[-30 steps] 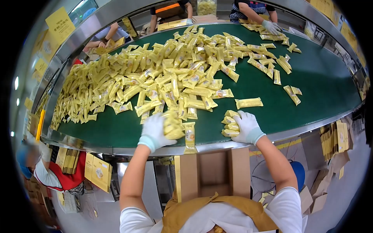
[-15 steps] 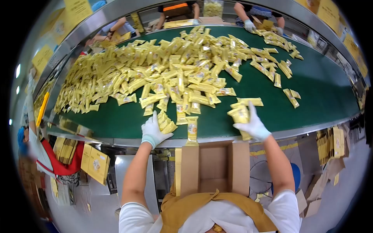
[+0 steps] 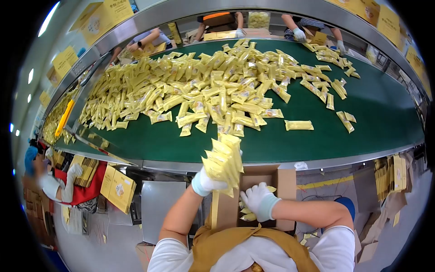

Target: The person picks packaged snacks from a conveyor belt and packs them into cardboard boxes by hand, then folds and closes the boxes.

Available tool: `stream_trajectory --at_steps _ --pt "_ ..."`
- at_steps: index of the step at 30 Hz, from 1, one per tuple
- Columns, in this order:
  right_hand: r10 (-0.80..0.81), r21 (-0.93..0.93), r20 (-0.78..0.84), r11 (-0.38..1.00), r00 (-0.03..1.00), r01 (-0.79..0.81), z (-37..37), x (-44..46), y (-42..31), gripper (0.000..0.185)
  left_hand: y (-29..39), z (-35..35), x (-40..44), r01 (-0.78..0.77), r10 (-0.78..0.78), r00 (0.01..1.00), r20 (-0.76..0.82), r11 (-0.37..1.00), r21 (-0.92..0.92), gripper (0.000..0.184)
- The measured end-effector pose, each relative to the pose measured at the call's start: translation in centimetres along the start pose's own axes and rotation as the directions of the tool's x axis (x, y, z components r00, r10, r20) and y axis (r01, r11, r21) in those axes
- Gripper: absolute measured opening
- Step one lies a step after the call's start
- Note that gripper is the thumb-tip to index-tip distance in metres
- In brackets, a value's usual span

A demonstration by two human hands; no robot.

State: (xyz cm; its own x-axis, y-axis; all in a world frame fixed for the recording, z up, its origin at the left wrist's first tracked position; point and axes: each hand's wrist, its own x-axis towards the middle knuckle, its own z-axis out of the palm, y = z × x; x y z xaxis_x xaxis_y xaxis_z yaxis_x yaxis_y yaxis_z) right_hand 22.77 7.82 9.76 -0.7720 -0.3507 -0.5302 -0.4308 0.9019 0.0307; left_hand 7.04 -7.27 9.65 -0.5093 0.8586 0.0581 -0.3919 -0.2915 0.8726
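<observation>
My left hand (image 3: 207, 182), in a white glove, is closed around a bundle of yellow wrapped snack packets (image 3: 223, 159), held upright above the left side of an open cardboard box (image 3: 285, 190). My right hand (image 3: 260, 199), also gloved, reaches into that box with its fingers curled over more yellow packets (image 3: 247, 216); its grip is partly hidden. The box stands between my body and the green conveyor belt (image 3: 362, 131). A large heap of loose yellow packets (image 3: 190, 86) covers the left and middle of the belt.
One packet (image 3: 299, 125) lies apart near the belt's front. Metal rails (image 3: 154, 164) edge the belt. Co-workers' gloved hands (image 3: 299, 35) are across it. Another person in red (image 3: 86, 195) is at left beside folded yellow cartons (image 3: 117, 189); more cartons (image 3: 390, 174) stand at right.
Both hands have come off the belt toward the box. My left hand has raised a bundle of packets; my right hand has gone down into the box, where packets now lie.
</observation>
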Motion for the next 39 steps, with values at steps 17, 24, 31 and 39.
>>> stream_trajectory --at_steps 17,24,31,39 --pt "-0.11 0.388 0.266 0.922 0.958 -0.001 9.9 2.8 -2.7 0.084 -9.2 6.9 -0.1 -0.357 0.118 0.881 0.457 -0.468 0.808 0.061" --pt "0.091 0.293 0.3 0.939 0.95 -0.182 7.6 2.8 -3.5 0.041 -14.9 6.6 2.5 -0.351 -0.343 0.926 0.158 -0.626 0.696 0.079" --pt "-0.262 0.441 0.277 0.889 0.924 0.12 4.2 0.2 1.9 0.04 -11.8 6.4 6.0 -0.353 -0.828 0.56 0.0 -0.239 0.905 0.121" --pt "0.424 0.907 -0.354 0.373 0.834 0.195 -1.6 -2.5 18.1 0.042 2.5 -1.5 7.9 0.121 -0.353 0.933 0.065 0.48 0.869 0.057"
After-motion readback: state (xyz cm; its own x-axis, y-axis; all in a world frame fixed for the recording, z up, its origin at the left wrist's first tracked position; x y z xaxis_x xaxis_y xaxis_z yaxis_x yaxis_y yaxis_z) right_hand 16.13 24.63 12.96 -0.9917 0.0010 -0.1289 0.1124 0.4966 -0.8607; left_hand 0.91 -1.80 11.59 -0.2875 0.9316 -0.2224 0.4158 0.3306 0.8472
